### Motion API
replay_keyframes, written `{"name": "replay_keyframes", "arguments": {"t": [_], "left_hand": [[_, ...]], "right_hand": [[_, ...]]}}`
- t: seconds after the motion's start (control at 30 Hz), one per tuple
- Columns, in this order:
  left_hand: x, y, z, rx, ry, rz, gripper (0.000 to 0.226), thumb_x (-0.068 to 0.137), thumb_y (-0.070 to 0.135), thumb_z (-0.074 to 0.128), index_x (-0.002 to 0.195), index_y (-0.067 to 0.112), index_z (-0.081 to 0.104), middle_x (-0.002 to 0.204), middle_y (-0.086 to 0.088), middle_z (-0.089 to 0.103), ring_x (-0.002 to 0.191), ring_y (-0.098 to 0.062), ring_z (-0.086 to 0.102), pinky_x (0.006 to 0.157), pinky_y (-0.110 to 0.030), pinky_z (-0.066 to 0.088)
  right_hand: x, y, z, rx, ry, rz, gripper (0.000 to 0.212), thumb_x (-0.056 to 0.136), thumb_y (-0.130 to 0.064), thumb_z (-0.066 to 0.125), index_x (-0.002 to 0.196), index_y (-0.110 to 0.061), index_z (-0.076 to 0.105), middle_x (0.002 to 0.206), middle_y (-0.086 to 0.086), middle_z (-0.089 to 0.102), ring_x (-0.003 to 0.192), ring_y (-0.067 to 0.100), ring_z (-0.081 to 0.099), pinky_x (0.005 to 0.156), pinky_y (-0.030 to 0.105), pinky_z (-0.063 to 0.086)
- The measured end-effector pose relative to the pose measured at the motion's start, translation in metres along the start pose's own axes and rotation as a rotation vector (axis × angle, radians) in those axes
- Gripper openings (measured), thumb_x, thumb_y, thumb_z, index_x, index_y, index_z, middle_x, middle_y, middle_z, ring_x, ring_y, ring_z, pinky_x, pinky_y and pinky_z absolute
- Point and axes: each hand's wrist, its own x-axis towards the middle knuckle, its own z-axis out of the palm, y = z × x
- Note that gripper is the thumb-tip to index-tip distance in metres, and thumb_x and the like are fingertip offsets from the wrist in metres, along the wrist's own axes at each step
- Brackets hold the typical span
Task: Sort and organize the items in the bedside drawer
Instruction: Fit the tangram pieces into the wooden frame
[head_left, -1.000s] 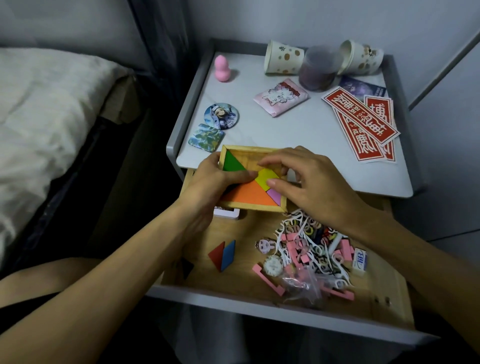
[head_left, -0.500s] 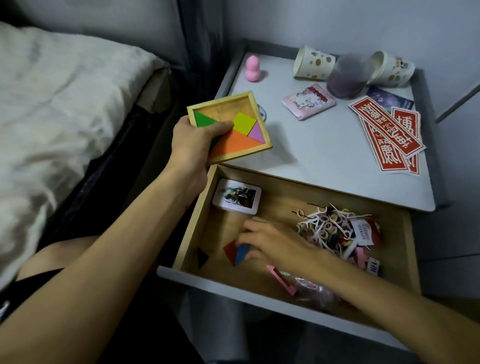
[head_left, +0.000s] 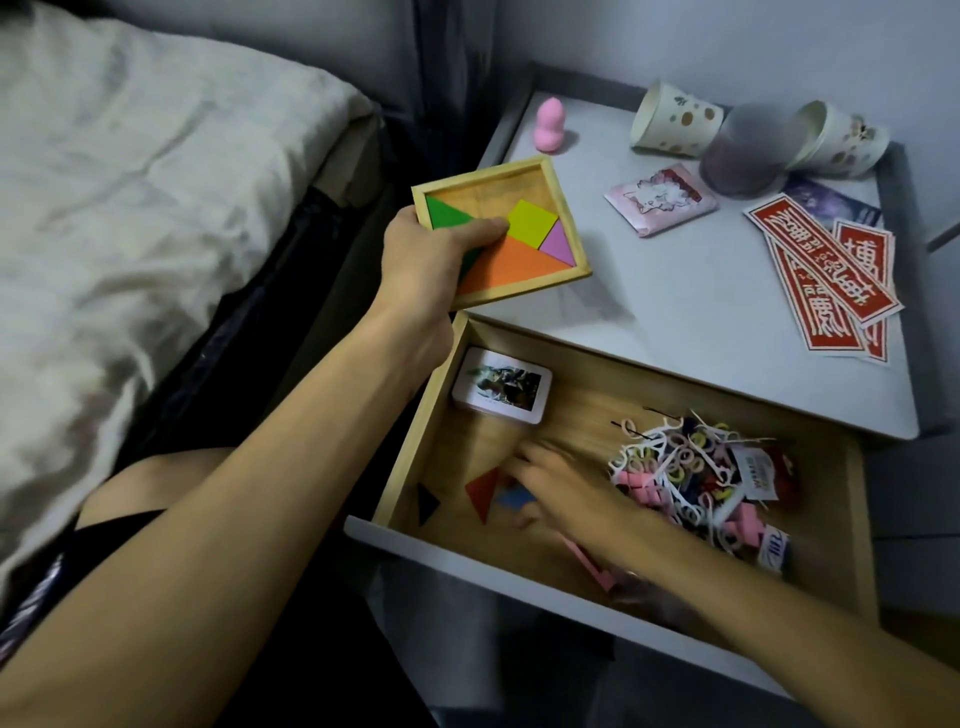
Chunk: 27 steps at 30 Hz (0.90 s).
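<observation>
My left hand grips a wooden tangram tray by its left edge, above the nightstand's front left corner. Green, yellow, pink and orange pieces lie in it. My right hand is down in the open wooden drawer, blurred, with its fingers on a blue piece beside a red triangle. A dark triangle lies at the drawer's left wall. A white photo card stack sits in the drawer's back left corner.
A tangle of hair ties, clips and small packets fills the drawer's right half. On the nightstand top are a pink sponge, paper cups, a plastic cup, a pink packet and red stickers. A bed lies left.
My left hand lifted the tangram tray off the drawer and holds it above the nightstand corner. My right hand left the tray and went down to the loose red and blue pieces.
</observation>
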Motion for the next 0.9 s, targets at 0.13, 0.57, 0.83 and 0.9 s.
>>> {"name": "replay_keyframes", "arguments": {"t": [0.13, 0.57, 0.83, 0.9], "left_hand": [[-0.002, 0.001, 0.000, 0.000, -0.007, -0.018, 0.047, 0.076, 0.011, 0.081, 0.118, 0.010, 0.060, 0.102, -0.008, 0.074, 0.091, -0.023, 0.073, 0.081, -0.040, 0.061], [-0.006, 0.013, -0.003, -0.134, 0.048, -0.068, 0.049, 0.078, 0.005, 0.078, 0.123, 0.006, 0.058, 0.100, -0.011, 0.073, 0.073, -0.017, 0.073, 0.055, -0.025, 0.055], [-0.010, 0.016, -0.002, -0.174, 0.042, -0.120, 0.042, 0.079, 0.004, 0.077, 0.119, 0.002, 0.061, 0.084, -0.009, 0.072, 0.058, -0.014, 0.071, 0.048, -0.022, 0.052], [-0.010, 0.016, -0.003, -0.180, 0.043, -0.125, 0.042, 0.079, 0.004, 0.077, 0.118, 0.003, 0.060, 0.086, -0.010, 0.072, 0.059, -0.015, 0.071, 0.049, -0.023, 0.052]], "right_hand": [[-0.005, 0.001, -0.009, -0.016, -0.019, -0.016, 0.043, 0.076, -0.016, 0.078, 0.114, -0.012, 0.059, 0.116, 0.003, 0.052, 0.110, 0.021, 0.050, 0.086, 0.035, 0.046], [0.032, -0.055, 0.000, 0.330, 0.017, 0.022, 0.027, 0.094, -0.017, 0.061, 0.119, -0.009, 0.059, 0.115, 0.011, 0.061, 0.106, 0.027, 0.059, 0.091, 0.034, 0.046], [0.045, -0.077, -0.003, 0.060, 0.060, 0.058, 0.012, 0.093, -0.008, 0.055, 0.102, -0.006, 0.062, 0.107, 0.014, 0.064, 0.100, 0.030, 0.062, 0.085, 0.042, 0.051], [0.046, -0.079, -0.003, 0.046, 0.067, 0.062, 0.015, 0.093, -0.002, 0.050, 0.097, -0.007, 0.064, 0.100, 0.014, 0.067, 0.094, 0.030, 0.065, 0.082, 0.043, 0.054]]}}
